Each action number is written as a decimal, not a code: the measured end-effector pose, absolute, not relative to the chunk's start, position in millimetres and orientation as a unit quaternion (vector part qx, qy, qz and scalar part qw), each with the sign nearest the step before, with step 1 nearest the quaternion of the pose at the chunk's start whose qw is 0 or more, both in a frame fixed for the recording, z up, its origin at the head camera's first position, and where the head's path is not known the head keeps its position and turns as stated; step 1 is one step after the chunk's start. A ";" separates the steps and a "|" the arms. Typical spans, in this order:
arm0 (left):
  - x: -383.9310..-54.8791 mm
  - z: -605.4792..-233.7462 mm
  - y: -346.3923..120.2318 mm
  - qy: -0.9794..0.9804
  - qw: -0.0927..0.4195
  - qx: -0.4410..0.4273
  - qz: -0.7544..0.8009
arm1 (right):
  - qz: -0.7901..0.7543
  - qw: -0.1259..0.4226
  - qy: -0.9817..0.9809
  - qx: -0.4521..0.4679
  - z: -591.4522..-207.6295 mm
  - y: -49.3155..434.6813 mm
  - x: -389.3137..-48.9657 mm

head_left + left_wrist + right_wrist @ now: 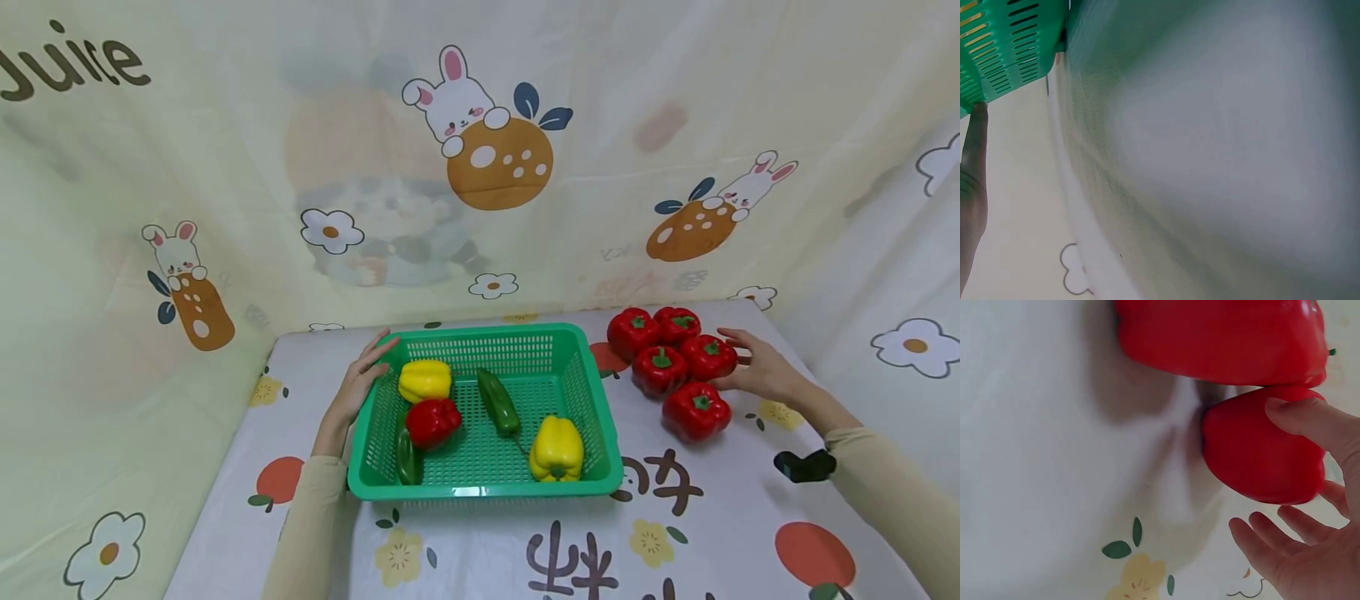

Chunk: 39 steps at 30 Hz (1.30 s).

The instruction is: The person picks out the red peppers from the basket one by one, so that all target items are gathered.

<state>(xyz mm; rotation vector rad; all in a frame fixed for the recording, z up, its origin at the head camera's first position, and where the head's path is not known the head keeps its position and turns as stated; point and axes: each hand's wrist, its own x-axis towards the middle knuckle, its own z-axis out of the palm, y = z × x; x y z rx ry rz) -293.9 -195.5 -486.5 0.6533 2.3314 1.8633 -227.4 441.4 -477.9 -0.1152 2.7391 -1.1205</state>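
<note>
A green plastic basket (480, 492) holds two yellow bell peppers (557, 450), two long green peppers (498, 402) and one red bell pepper (433, 423). At the basket's far left corner my left hand (358, 385) rests with extended fingers; in the left wrist view a fingertip touches the slotted wall (1013, 44). My right hand (767, 372) reaches the right side of a red bell pepper (1260, 450) in a cluster of several. Its thumb lies over that pepper, while the other fingers are spread apart beside it. A larger red bell pepper (1222, 337) sits alongside.
A white patterned cloth (450, 558) with fruit and flower prints covers the table. Behind it hangs a pale curtain (600, 233) with rabbit prints, which also closes off both sides. The red pepper cluster stands just right of the basket.
</note>
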 end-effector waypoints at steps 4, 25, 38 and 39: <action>-294.0 -486.6 -195.5 0.760 0.043 0.217 0.611 | -0.375 0.086 0.922 -0.046 -473.8 445.5 -225.8; -292.6 -485.7 -195.2 0.767 0.044 0.207 0.606 | -0.304 0.010 0.950 -0.070 -406.1 393.3 -206.5; -293.5 -485.2 -195.1 0.765 0.048 0.204 0.609 | -0.313 0.025 0.938 -0.146 -392.2 297.1 -208.8; -293.0 -485.4 -195.1 0.764 0.048 0.204 0.611 | -0.313 0.027 0.937 -0.152 -392.0 289.9 -209.0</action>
